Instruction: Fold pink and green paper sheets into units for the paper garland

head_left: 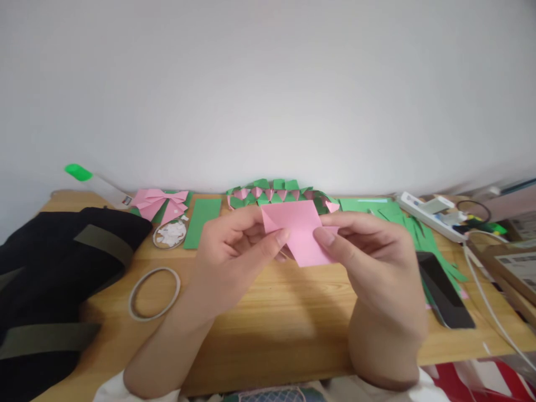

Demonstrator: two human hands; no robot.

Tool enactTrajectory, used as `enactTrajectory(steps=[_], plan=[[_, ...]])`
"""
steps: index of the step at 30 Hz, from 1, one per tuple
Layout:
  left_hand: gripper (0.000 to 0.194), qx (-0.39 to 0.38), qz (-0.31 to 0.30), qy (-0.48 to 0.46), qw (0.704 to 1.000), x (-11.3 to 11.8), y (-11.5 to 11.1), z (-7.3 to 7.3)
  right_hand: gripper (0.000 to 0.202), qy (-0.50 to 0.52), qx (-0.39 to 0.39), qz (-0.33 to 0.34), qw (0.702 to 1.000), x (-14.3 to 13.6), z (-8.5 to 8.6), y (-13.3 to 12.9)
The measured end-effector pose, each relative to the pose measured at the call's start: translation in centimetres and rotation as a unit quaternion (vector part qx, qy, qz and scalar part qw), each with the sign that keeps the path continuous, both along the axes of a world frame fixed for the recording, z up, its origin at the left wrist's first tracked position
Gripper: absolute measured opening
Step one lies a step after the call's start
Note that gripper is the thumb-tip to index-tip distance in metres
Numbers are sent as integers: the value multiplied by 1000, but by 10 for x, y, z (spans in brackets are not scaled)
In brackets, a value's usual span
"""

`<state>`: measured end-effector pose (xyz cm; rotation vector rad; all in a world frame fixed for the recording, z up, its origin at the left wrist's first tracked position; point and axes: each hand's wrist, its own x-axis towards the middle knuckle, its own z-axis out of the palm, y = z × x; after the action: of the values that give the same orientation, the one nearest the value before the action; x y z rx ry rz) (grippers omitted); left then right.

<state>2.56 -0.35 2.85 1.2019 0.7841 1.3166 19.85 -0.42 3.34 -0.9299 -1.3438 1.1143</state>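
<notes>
The pink paper (pixel 299 223) lies between both hands above the worktop (pixel 276 335), left hand (pixel 234 251) pinching its left edge, right hand (pixel 377 257) its right.

Free: tabletop (pixel 276 329) beneath pink paper (pixel 302 243) | left: tape ring (pixel 147 319) | right: phone (pixel 446 290)

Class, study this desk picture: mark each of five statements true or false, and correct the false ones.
1. The left hand and right hand both hold the pink paper. True.
2. The phone lies left of the hands. False: the phone is to their right.
3. The pale ring beside the left forearm lies on the wooden table. True.
4. The power strip is red. False: the power strip is white.
5. Folded green and pink paper sits beyond the hands, near the wall. True.
</notes>
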Motion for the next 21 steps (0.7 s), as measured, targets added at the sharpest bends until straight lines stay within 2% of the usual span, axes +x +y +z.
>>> enactTrajectory(steps=[11,15,18,21], plan=[[28,26,3,-7,1000,1,0,2,16,-4,-4,-1,1000,2,-2,0],[28,47,-7,22,999,-2,-1,3,24,-8,27,-6,1000,3,-3,0],[29,95,-5,55,994,-7,0,3,31,-12,44,-5,999,4,-3,0],[27,117,-43,62,990,-12,1,3,32,-44,69,-12,997,5,-2,-2]])
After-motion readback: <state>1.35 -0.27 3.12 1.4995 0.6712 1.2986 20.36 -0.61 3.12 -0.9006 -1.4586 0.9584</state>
